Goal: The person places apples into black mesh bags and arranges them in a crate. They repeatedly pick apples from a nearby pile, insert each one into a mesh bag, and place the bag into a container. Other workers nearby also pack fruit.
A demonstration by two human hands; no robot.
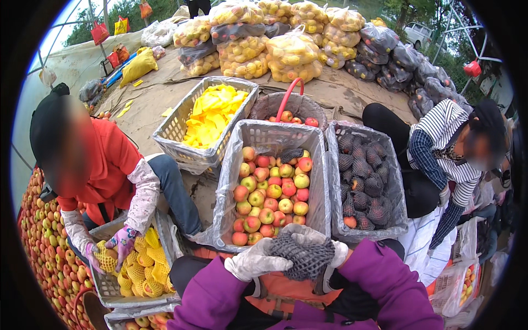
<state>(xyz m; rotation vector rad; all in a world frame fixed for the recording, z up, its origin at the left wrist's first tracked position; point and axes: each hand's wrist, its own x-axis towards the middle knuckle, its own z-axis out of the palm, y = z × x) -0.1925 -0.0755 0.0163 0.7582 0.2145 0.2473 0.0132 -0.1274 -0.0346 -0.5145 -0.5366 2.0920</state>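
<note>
from far off, i see my left hand (257,263) and right hand (328,246) both gripping a dark foam net (302,256), one on each side, maybe so it can't slip. i can't tell what's inside. it's over my lap, just beside the apple crate (230,184), likely so apples (274,191) are easy to reach. both purple sleeves (212,291) point inward.

Looks like a makeshift apple-packing site, judging by the heap of loose apples (48,242), plastic-lined crate of apples (316,176), stacked bags of fruit (242,47) and pale sheeting (71,63).
</note>
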